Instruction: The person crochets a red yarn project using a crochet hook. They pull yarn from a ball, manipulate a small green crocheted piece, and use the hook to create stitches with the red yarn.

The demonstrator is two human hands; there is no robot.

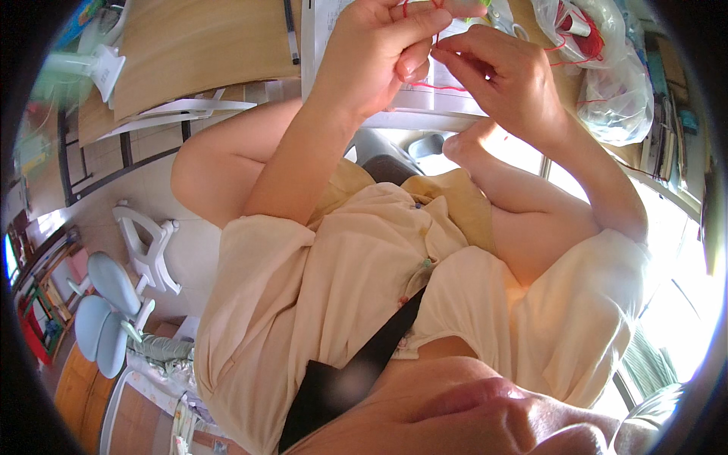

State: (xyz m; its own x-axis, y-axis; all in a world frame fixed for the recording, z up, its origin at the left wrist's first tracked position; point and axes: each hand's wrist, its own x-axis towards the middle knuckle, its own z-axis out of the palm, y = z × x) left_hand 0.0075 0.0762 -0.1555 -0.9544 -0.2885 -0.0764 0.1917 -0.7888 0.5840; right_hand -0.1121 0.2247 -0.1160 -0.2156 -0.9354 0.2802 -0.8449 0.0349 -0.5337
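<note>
At the top of the head view, my left hand is raised with its fingers curled, and red thread loops around them. A small pale and green object shows at its fingertips, partly cut off by the picture's top edge; what it is cannot be told. Just to the right, my right hand pinches the thread between thumb and forefinger. The thread runs on to a red bundle on a white core, in a clear plastic bag. Behind my right hand lie scissors with grey handles, partly hidden.
Printed sheets lie under my hands on the desk. A black pen rests on the wooden tabletop to the left. Books stand at the far right. My bent legs are below the desk edge; a blue-grey chair stands lower left.
</note>
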